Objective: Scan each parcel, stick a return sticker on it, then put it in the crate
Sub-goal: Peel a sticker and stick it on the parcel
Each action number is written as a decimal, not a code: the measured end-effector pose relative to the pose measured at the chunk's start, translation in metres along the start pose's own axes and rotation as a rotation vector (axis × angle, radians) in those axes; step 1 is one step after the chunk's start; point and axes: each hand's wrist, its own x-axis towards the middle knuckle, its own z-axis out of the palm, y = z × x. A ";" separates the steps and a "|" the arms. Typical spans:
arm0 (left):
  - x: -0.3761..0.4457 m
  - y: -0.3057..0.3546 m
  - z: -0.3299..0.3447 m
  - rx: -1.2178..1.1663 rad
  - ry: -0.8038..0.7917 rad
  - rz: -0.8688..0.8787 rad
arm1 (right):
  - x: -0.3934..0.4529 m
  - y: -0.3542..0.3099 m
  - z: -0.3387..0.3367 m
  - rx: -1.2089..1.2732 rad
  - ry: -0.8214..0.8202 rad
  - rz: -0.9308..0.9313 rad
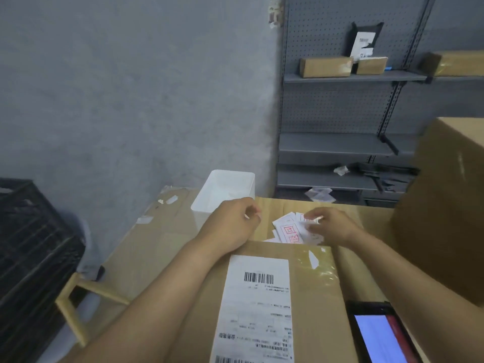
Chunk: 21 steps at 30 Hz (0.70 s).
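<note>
A brown cardboard parcel (pixel 314 297) lies in front of me on the table, with a white barcode label (pixel 258 305) on its top. Beyond it lies a loose pile of white return stickers (pixel 288 230) printed in red. My right hand (pixel 330 225) hovers over the pile and pinches a small sticker between its fingertips. My left hand (pixel 233 221) is beside the pile with its fingers curled, and a small white scrap shows at its fingertips. A handheld scanner (pixel 379 336) with a lit screen lies at the parcel's near right corner. The black crate (pixel 28 244) stands at the left.
A white plastic bin (pixel 225 191) sits at the table's far edge. A large cardboard box (pixel 450 210) rises at the right. Grey shelving (pixel 353 77) behind holds several small parcels. A flat cardboard sheet (pixel 157 244) covers the table's left part.
</note>
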 end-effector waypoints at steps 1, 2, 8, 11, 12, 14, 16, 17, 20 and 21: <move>0.005 0.001 0.001 0.001 0.001 -0.004 | 0.008 -0.001 0.004 -0.048 -0.052 -0.027; 0.010 0.001 0.001 0.001 0.000 -0.007 | 0.015 -0.001 0.008 -0.120 -0.100 -0.052; 0.028 0.003 0.004 -0.055 -0.050 -0.003 | 0.039 -0.002 0.019 -0.408 -0.179 -0.155; 0.035 0.003 0.008 -0.062 -0.071 -0.005 | 0.043 -0.003 0.015 -0.355 -0.144 -0.156; 0.037 0.003 0.010 -0.066 -0.077 -0.006 | 0.043 -0.003 0.015 -0.330 -0.121 -0.148; 0.039 0.002 0.014 -0.069 -0.091 -0.006 | 0.041 -0.002 0.013 -0.247 -0.076 -0.110; 0.039 0.001 0.016 -0.074 -0.107 0.000 | 0.038 -0.001 0.010 -0.165 -0.034 -0.079; 0.039 0.000 0.017 -0.077 -0.114 0.002 | 0.036 -0.001 0.008 -0.143 -0.011 -0.072; 0.039 -0.001 0.015 -0.090 -0.131 0.006 | 0.032 -0.002 -0.002 -0.117 0.063 -0.056; 0.040 -0.001 0.015 -0.093 -0.135 0.010 | 0.030 -0.002 -0.005 -0.111 0.080 -0.049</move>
